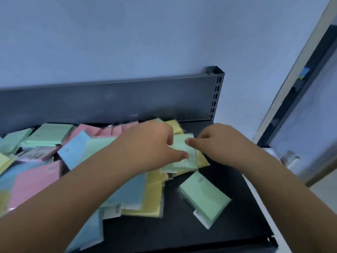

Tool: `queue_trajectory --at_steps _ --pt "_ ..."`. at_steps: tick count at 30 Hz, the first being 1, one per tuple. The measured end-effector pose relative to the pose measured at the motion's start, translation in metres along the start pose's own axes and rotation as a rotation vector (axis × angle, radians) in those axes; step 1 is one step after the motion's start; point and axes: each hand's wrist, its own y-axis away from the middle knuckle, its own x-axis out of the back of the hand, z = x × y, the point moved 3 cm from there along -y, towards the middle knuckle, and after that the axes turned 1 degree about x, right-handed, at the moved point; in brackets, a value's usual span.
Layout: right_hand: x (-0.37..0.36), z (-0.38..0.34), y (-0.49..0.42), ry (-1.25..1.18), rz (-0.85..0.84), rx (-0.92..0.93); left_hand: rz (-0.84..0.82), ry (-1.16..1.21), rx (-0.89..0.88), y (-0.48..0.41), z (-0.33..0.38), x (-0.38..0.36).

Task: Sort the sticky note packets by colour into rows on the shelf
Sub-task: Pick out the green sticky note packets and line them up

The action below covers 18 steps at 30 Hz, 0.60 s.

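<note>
Pale green clear-wrapped packet point(184, 154), blurred, in pinching fingers of left hand point(149, 145) and right hand point(219, 143)

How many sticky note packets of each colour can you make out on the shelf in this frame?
green packets: at least 4
pink packets: at least 4
blue packets: at least 3
yellow packets: at least 3
Total: at least 14. Overlap and motion blur may hide more.

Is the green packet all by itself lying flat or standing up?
Lying flat: the green packet shows its broad face, resting on the dark shelf, apart from the pile.
</note>
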Motion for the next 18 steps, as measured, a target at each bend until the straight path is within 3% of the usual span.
queue_trajectory --at_steps 5,9,13,15,18 --pt "-0.006 -0.008 -0.018 -0.127 0.059 0.024 -0.012 -0.035 0.016 0.006 0.023 -0.007" --pt "0.004 -0.009 -0.017 -0.432 0.109 -0.005 0.042 -0.003 -0.010 0.011 0.027 -0.008" --pt "0.015 -0.008 -0.013 -0.745 -0.025 -0.068 0.116 0.149 -0.030 0.022 0.029 0.000" --pt "0.031 -0.008 -0.006 -0.887 0.028 -0.061 0.171 0.336 -0.036 0.031 0.031 0.010" --pt "0.055 -0.014 0.006 -1.140 0.106 -0.002 0.281 0.880 0.077 0.043 0.024 0.025"
